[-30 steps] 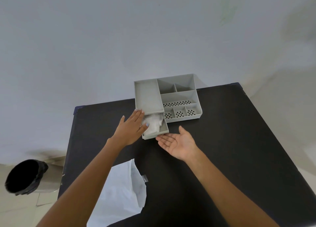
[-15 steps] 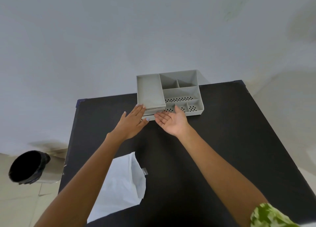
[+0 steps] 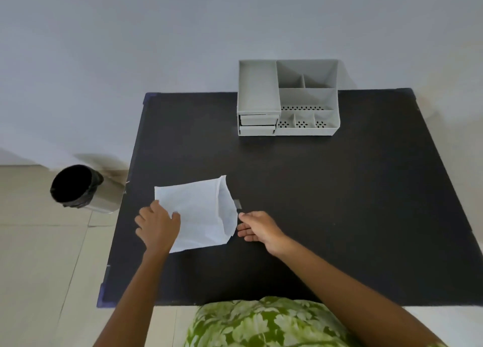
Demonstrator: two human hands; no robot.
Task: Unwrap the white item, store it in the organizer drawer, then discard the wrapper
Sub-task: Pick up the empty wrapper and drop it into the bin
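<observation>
The white wrapper (image 3: 198, 210) lies flat on the black table (image 3: 326, 203), its open mouth facing right. My left hand (image 3: 156, 226) rests on the wrapper's left edge, with the thumb on top of the paper. My right hand (image 3: 257, 227) is at the wrapper's right edge, fingers loosely spread and touching or almost touching it. The grey organizer (image 3: 287, 98) stands at the back of the table with both drawers (image 3: 257, 124) pushed in. The white item is out of sight.
A metal bin (image 3: 81, 189) with a black liner stands on the tiled floor left of the table. A small grey tab (image 3: 237, 203) lies on the table beside the wrapper's mouth. The wall runs behind the organizer.
The drawer holding the white item has been pushed shut. Both hands came back from the organizer to the wrapper, and my view has tilted down toward the near table.
</observation>
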